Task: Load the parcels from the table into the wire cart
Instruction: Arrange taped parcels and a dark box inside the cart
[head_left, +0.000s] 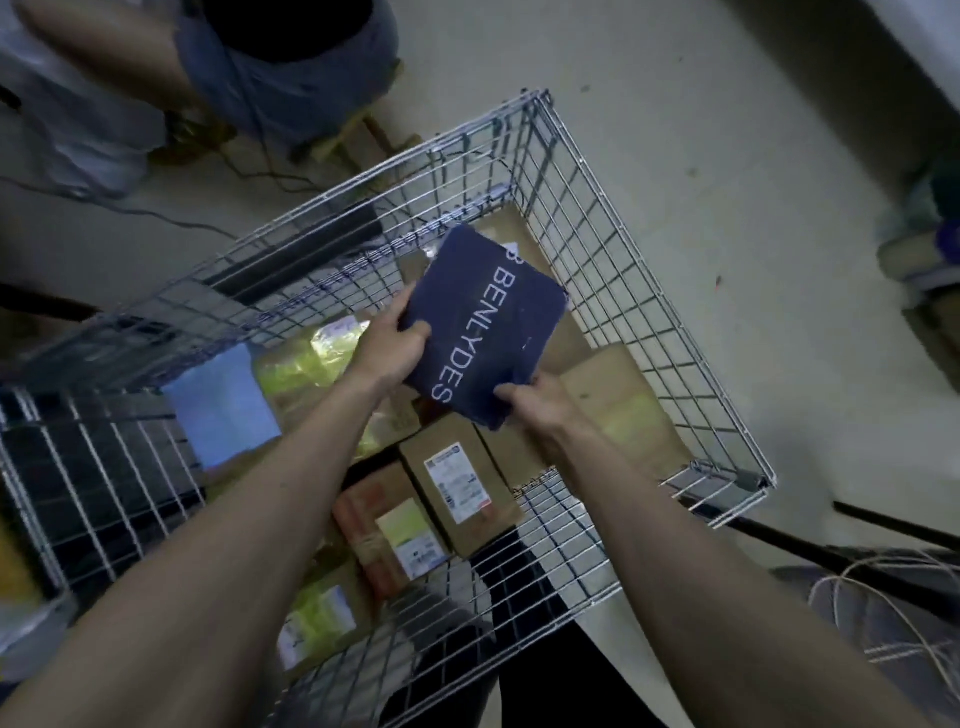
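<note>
Pale concrete floor lies all round a wire cart, seen from above, with cables trailing across the floor at the upper left. Both bare arms reach down into the cart from its near edge. Between them they hold a dark blue parcel, a soft flat bag with white lettering that reads BENLYDES, tilted and raised above the goods already in the cart, toward the far right corner.

The left hand grips the parcel's left edge, thumb curled over the top face and fingers tucked beneath. The right hand pinches the near lower corner, fingers closed on the edge from below and the side. Neither hand is open; both clasp the same bag.

Beneath it, brown cardboard boxes lie along the right side and far corner of the cart floor. A box with a white label sits near the middle, just beside a reddish-brown box with a yellow-green label. Yellow-green packets and a light blue packet lie toward the left side, and another labelled packet rests close to the near edge.

A second person is at the top left, beyond the far edge of the cart.
</note>
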